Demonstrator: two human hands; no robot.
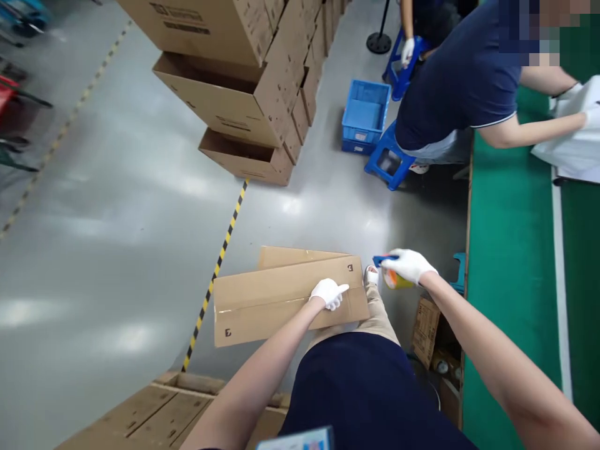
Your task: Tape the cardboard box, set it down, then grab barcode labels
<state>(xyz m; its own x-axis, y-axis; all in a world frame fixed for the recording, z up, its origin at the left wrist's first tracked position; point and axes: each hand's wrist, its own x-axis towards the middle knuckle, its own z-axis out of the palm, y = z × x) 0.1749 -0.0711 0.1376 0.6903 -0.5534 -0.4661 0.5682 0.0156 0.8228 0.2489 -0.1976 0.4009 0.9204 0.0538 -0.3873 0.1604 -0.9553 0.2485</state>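
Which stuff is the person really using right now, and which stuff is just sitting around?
In use:
- cardboard box, pressed down by the left hand
- tape dispenser, gripped in the right hand

Just sitting around:
- stacked cardboard boxes
- blue crate
- blue stool
- green table
- flat cardboard on the floor
- a co-worker busy with a white bag

The grey floor [117, 219] carries a yellow-black tape line [218, 262] passing just left of the gloved grip. Well beyond the grip stand stacked open cartons [234, 94], a blue crate [365, 115] and a blue stool [388, 159]. The green bench [509, 262] runs along its right.
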